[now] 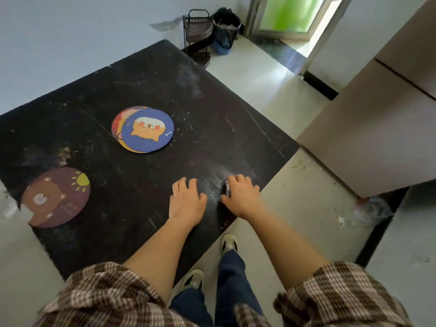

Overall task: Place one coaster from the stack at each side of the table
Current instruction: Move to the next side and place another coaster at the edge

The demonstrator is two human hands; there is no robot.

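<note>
A round brown coaster with a bear face and a yellow sun (56,197) is lying flat at the left side of the scuffed black square table (141,86), its lower edge reaching just past the table's rim. Further right and nearer the middle of the tabletop, a small fanned stack of round printed coasters (143,129) is sitting, the top one blue with an orange cartoon dog, with a yellow and a red one peeking out from beneath on its left. Right of that, near the table's near-right edge, the left hand (187,200) is resting palm down on the dark surface, fingers loosely spread and holding nothing. Just beside it, the right hand (243,197) is lying knuckles up with fingers curled over a small dark object (226,188) at the thumb side; whether it is gripping that object is unclear. Plaid sleeves (103,296) are showing at the bottom.
</note>
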